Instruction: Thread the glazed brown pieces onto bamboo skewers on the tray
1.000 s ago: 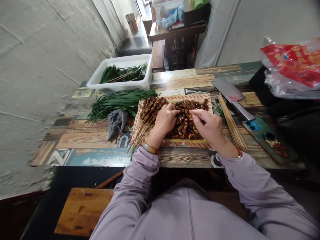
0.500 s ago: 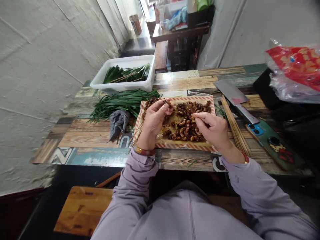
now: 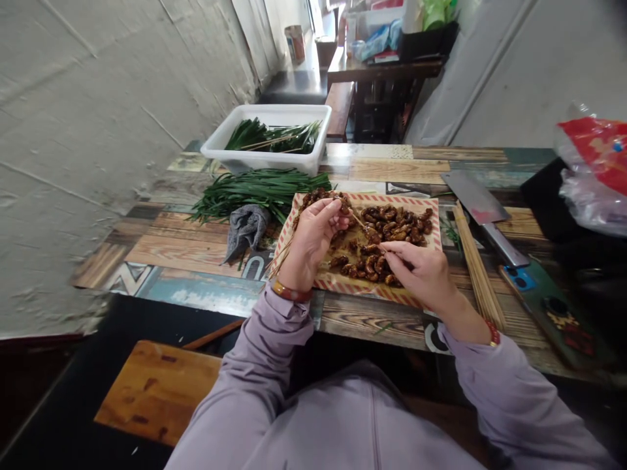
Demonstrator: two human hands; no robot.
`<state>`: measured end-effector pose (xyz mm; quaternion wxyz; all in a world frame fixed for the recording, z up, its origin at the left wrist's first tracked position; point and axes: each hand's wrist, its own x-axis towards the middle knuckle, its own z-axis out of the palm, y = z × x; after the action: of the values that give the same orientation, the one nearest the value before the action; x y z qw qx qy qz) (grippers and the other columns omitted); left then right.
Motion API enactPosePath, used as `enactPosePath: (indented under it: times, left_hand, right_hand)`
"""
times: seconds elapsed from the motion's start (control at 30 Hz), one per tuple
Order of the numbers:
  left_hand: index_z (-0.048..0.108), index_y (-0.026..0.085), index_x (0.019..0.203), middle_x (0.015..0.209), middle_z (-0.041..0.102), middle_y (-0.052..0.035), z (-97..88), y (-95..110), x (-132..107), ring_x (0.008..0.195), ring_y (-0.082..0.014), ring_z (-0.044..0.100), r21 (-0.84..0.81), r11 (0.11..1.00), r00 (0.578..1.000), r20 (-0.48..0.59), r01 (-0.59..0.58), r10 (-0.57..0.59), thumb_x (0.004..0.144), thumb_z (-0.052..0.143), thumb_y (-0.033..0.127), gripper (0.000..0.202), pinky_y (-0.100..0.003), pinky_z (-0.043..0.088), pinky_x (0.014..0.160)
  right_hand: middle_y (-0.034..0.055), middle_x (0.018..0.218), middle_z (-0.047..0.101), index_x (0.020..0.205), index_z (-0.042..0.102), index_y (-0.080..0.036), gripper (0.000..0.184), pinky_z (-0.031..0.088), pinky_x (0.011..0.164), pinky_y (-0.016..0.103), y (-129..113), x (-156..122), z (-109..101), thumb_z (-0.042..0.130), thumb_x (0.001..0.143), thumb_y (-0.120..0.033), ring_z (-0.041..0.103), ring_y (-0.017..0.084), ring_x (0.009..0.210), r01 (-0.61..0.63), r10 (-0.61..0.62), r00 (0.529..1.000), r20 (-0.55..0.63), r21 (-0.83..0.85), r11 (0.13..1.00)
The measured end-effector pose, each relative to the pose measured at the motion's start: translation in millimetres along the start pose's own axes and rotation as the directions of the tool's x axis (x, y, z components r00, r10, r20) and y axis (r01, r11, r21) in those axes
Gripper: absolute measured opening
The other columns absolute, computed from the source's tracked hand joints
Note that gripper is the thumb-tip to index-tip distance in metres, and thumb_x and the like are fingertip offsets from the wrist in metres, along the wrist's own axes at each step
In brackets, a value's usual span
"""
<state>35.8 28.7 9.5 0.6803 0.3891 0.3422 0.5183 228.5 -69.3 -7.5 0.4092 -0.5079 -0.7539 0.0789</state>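
Note:
My left hand [image 3: 316,238] is closed over the left part of the tray, its fingertips pinching a thin wooden skewer [image 3: 356,219]. Dark brown food shows at those fingertips. The skewer slants down towards my right hand [image 3: 421,267], whose thumb and forefinger are pinched together beside a brown piece; what they grip is too small to make out. Beneath both hands is a tray [image 3: 343,282] with a red-and-white striped rim. Glossy, sauce-coated brown food pieces [image 3: 399,222] cover its right side and front. Loaded skewers [image 3: 316,196] lie along its left side, partly hidden by my left hand.
Left of the tray lie a grey cloth [image 3: 246,228] and a heap of green chives [image 3: 259,190]; behind them stands a white tub [image 3: 215,151] of greens. To the right are bare skewers [image 3: 477,267], a cleaver [image 3: 477,199], a phone [image 3: 553,307] and a red plastic bag [image 3: 597,150].
The view has shifted, so the table appears farther right. A skewer now shows between my hands. My right hand remains pinched near the food pieces.

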Motion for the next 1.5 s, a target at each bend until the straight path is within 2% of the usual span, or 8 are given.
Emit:
enactPosePath:
  times: [0.13, 0.9, 1.5]
  left_hand:
    - [0.055, 0.017, 0.077, 0.066, 0.06, 0.004, 1.2, 0, 0, 0.06, -0.0066, 0.061, -0.02, 1.0, 1.0, -0.016, 0.013, -0.013, 0.069, 0.076, 0.033, 0.028, -0.019, 0.05, 0.061]
    - [0.054, 0.015, 0.074, 0.06, 0.057, 0.0054, 5.4, 1, -3, 0.055, -0.0069, 0.059, -0.107, 0.994, 1.0, -0.008, -0.001, 0.0, 0.065, 0.079, 0.028, 0.029, -0.02, 0.049, 0.058]
    - [0.057, 0.016, 0.08, 0.066, 0.059, 0.0038, 12.4, 1, -6, 0.055, -0.0069, 0.059, 0.011, 0.995, 0.993, -0.065, -0.097, 0.098, 0.063, 0.079, 0.025, 0.029, -0.02, 0.047, 0.057]
  right_hand:
    - [0.0017, 0.102, 0.075, 0.104, 0.069, -0.024, 0.022, 0.059, 0.076, 0.03, 0, -1, 3, 0.052, 0.089, -0.023, 0.073, 0.018, 0.086, 0.005, -0.005, 1.0, 0.028, 0.007, 1.0]
    - [0.0017, 0.103, 0.075, 0.105, 0.07, -0.023, 0.024, 0.059, 0.079, 0.029, 0, -2, 3, 0.051, 0.09, -0.022, 0.073, 0.017, 0.086, -0.014, 0.014, 0.999, 0.03, -0.008, 1.0]
    - [0.0017, 0.104, 0.075, 0.107, 0.069, -0.023, 0.025, 0.059, 0.079, 0.028, 0, -2, 6, 0.05, 0.091, -0.021, 0.073, 0.017, 0.084, -0.021, 0.021, 1.0, 0.012, -0.056, 0.998]
